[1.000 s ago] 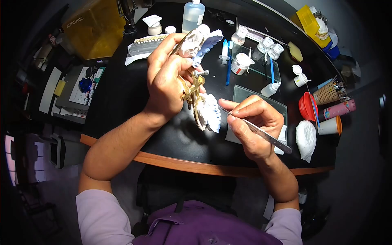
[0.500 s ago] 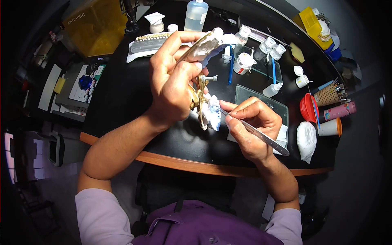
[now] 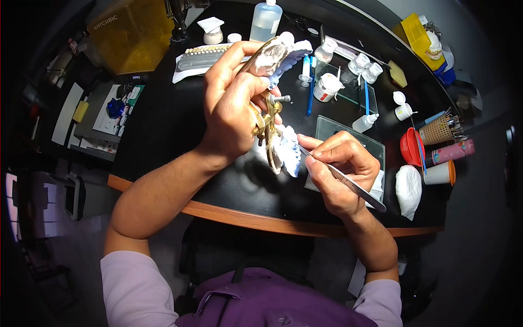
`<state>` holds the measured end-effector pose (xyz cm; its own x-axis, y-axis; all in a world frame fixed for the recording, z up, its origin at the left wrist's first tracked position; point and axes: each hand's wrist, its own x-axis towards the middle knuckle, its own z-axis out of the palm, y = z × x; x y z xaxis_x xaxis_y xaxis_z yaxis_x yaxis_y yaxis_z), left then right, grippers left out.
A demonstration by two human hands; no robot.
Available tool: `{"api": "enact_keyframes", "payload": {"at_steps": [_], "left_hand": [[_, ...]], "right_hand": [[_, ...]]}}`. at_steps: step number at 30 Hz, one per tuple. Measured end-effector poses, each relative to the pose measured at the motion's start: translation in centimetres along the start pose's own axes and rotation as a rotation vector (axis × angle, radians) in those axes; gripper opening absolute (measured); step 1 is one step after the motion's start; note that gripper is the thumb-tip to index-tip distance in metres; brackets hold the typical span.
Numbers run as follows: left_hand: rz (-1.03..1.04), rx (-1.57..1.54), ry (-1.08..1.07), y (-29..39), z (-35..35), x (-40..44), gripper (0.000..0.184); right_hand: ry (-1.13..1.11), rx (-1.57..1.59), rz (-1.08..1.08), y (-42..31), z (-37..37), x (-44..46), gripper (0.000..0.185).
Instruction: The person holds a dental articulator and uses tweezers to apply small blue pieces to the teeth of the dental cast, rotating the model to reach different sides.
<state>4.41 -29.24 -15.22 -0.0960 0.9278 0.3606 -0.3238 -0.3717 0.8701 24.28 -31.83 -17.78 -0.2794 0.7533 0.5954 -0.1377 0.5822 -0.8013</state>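
Note:
My left hand point(image 3: 231, 117) is closed around a brass-coloured dental articulator point(image 3: 266, 125), held open above the black table. On its upper half sits a dental model with white plaster point(image 3: 272, 57) and a pale blue tooth row point(image 3: 286, 66). The lower half carries another white and blue dental model point(image 3: 289, 151), its teeth facing right. My right hand point(image 3: 346, 169) pinches a slim metal tool point(image 3: 357, 188) with a ridged grip like a pen. Its tip is close beside the lower model's teeth; whether they touch I cannot tell.
Behind the hands stand a clear bottle point(image 3: 266, 22), a tooth shade guide point(image 3: 204, 60) and a white jar point(image 3: 328, 86). Glass slabs point(image 3: 348, 133) lie right of centre. A red bowl point(image 3: 411, 146), an orange-rimmed cup point(image 3: 440, 171) and white cloth point(image 3: 408, 188) line the right side.
The upper half of the articulator has turned slightly, so more of its blue tooth row shows. Both hands keep their grips, and the whole view has shifted a little.

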Motion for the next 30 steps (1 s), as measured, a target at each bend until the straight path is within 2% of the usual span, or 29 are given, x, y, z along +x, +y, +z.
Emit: {"api": "enact_keyframes", "payload": {"at_steps": [1, 4, 7, 10, 13, 16, 28, 30], "left_hand": [[0.015, -0.043, 0.031, -0.1, 0.2, 0.1, 0.032], [0.064, 0.007, 0.046, -0.7, 0.0, 0.3, 0.031], [0.029, -0.054, 0.028, -0.7, -0.1, 0.5, 0.031], [-0.086, -0.004, -0.038, -0.9, -0.9, 0.6, 0.055], [-0.079, -0.019, -0.032, -1.2, -1.0, 0.7, 0.052], [-0.086, -0.181, 0.055, -1.3, -0.4, 0.8, 0.033], [-0.254, -0.340, 0.058, -1.6, -0.7, 0.9, 0.035], [-0.216, -0.329, 0.020, -2.1, -0.9, 0.9, 0.035]], "right_hand": [[-0.005, -0.001, -0.006, 0.1, -0.1, 0.0, 0.009], [-0.015, -0.014, -0.014, 0.2, -0.1, 0.0, 0.009], [-0.025, -0.022, -0.023, 0.3, -0.2, 0.0, 0.009], [-0.024, -0.041, -0.042, 0.1, -0.1, 0.1, 0.010], [-0.028, -0.050, -0.055, 0.0, -0.2, 0.2, 0.010], [-0.036, -0.055, -0.068, -0.1, -0.2, 0.2, 0.011], [-0.039, 0.023, -0.060, -0.3, -0.5, 0.3, 0.010], [-0.022, 0.039, -0.045, -0.3, -0.5, 0.2, 0.011]]}}
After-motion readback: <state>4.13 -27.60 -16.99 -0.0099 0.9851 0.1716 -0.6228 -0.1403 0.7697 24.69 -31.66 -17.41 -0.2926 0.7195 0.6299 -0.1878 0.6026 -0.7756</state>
